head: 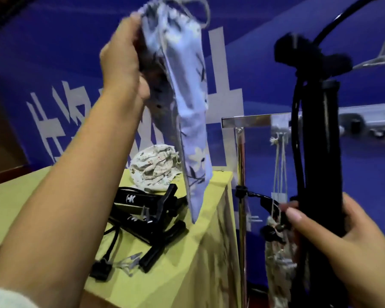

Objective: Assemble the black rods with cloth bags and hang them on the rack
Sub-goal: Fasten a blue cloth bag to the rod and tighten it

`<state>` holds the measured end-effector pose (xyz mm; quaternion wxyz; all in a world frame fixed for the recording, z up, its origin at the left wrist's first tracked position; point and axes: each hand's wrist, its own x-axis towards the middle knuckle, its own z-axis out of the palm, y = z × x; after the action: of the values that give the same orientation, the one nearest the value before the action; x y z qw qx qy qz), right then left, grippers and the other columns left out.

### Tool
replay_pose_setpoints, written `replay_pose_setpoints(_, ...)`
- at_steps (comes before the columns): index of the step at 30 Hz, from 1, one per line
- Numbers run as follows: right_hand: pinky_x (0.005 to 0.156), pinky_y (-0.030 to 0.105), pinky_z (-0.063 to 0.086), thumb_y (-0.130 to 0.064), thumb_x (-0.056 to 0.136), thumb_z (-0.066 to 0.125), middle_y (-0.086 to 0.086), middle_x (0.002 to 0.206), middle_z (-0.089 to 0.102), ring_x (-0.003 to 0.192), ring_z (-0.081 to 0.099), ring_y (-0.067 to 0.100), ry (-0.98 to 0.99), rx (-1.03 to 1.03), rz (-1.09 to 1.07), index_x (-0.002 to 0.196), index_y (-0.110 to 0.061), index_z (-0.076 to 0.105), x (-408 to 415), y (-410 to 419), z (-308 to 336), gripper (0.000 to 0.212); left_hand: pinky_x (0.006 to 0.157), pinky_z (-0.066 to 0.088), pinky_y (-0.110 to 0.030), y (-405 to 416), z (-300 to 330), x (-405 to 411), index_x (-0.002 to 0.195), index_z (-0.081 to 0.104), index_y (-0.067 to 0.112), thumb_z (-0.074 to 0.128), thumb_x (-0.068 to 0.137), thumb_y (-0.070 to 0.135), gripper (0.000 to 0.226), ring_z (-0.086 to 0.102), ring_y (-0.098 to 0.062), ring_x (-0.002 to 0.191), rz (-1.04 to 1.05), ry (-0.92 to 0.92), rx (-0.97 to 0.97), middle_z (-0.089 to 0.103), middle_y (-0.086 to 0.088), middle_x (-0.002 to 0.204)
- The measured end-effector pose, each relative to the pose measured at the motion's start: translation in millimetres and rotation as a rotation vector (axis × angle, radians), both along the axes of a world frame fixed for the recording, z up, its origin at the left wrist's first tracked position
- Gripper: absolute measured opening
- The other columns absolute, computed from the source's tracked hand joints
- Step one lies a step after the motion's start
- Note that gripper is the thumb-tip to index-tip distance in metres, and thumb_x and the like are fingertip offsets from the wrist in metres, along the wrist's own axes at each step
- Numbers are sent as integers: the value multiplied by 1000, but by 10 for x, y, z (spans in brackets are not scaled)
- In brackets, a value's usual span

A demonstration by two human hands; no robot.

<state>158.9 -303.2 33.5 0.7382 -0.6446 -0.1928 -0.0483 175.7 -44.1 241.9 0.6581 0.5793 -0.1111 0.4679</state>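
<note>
Two hands are raised in my view. My right hand (333, 238), nearest at lower right, has its fingers and thumb curled round a black rod (316, 152) held upright, its lower end passing below the frame edge; a black cable runs alongside the shaft and a blurred black fitting sits near its top. My left hand (125, 61), upper left, grips the gathered mouth of a pale blue cloth bag (187, 103) printed with dark sprigs; the bag hangs down limp, its tip above the right edge of the table (187, 263), and its grey drawstring loops above my fingers. On the yellow-green table top, near the right edge, lies a heap of black rods (147, 214) with white logos and trailing cables. Behind them, toward the far right corner, rests a crumpled cream cloth bag (156, 170). Beyond the table's right edge stands a chrome rack (240, 156) with a horizontal top bar; cords hang from the bar, carrying a bagged rod (276, 236) partly hidden behind my right hand. Farthest off is a blue wall (53, 63) with white lettering.
</note>
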Motion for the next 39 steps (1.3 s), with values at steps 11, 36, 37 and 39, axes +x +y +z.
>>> replay_pose_setpoints(11,41,16,45,-73,46,63,-7,52,65,41,57,3,-37,164,-80,76,-25,62,-622,-634,262,56,51,33,-29,-1610,-1146,-825,42,28,14,55,84,27,53,31,-28,44,-500,155,87,26,-8,40)
replay_pose_setpoints(36,54,10,39,-11,68,76,-1,81,58,68,49,7,-201,-324,-464,87,-22,50,-404,-993,-149,34,58,30,-26,-1190,-2598,-929,71,47,20,58,68,3,20,41,-13,65,390,679,501,50,-2,81)
replay_pose_setpoints(37,54,11,38,-11,68,75,1,82,59,70,50,11,-196,-364,-492,91,-19,50,-390,-1008,-178,34,53,30,-27,-1175,-2582,-947,71,48,16,58,67,4,16,39,-13,57,334,704,431,50,-2,72)
replay_pose_setpoints(39,54,14,38,-10,67,73,0,79,59,67,50,12,-196,-423,-530,88,-18,50,-366,-998,-269,33,50,29,-31,-1156,-2558,-964,71,46,10,57,63,11,14,33,-14,49,297,707,394,46,-1,58)
